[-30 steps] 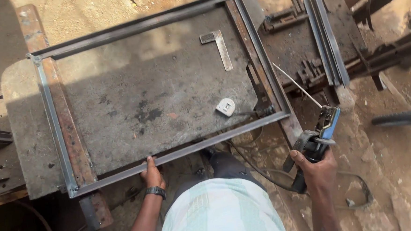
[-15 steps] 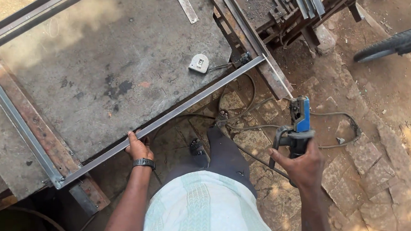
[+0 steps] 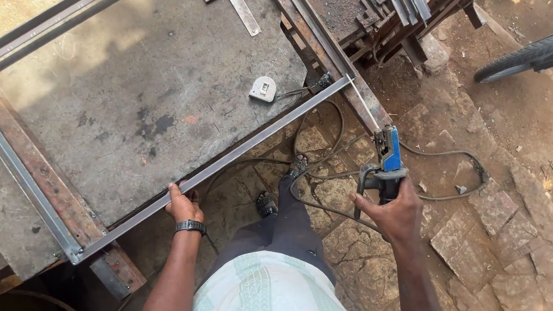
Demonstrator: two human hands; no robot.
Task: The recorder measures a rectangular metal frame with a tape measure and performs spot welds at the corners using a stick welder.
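**Frame Rail in One Hand, Electrode Holder in the Other**

While the left hand (image 3: 182, 204) rests on the near rail of a metal frame (image 3: 252, 146), its fingers are curled together over the rail's edge, gripping it from the person's side. A dark wristwatch (image 3: 190, 226) sits on that wrist. The frame is a rectangle of thin grey bars lying on a worn steel worktable (image 3: 135, 85); its near rail runs on a slant from the lower left corner up toward the right, at the table's edge, and the hand holds it somewhat left of the middle.

The right hand (image 3: 394, 212) is well apart from the frame, out over the stone paving (image 3: 493, 224). Its fingers are wrapped tight around the handle of a blue electrode holder (image 3: 387, 158), which clamps a thin welding rod (image 3: 362, 103). The rod points up and left, with its tip just beside the frame's far right corner. A dark cable (image 3: 453, 155) loops from the holder across the paving.

On the table, near that corner, lies a small white tape measure (image 3: 263, 88). A metal try square (image 3: 234, 0) lies at the top of the table. A bicycle tyre (image 3: 528, 55) shows at the upper right.
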